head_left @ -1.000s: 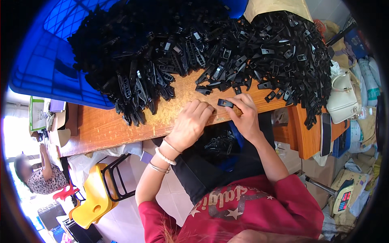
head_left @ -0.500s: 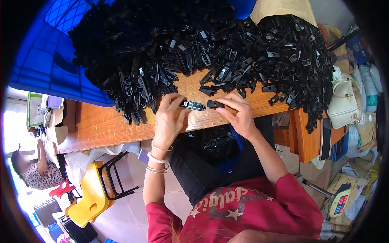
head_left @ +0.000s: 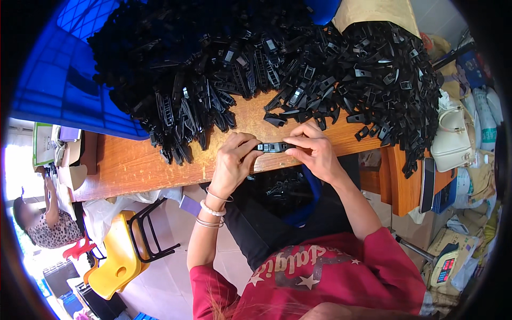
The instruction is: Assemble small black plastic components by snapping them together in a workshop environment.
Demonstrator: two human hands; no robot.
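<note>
Left hand (head_left: 233,162), right hand (head_left: 314,152) pinch black clip (head_left: 272,147) over table (head_left: 133,165).

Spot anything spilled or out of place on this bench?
Yes. The heap of black plastic clips spills off the wooden table's right end, some hanging over the edge near the white handbag. Both hands, left hand and right hand, hold one clip normally.

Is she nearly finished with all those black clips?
Not nearly. Both the left hand and the right hand hold one black clip between them over the wooden table. A few black pieces lie in a container on her lap. A huge heap of black clips covers the table.
</note>
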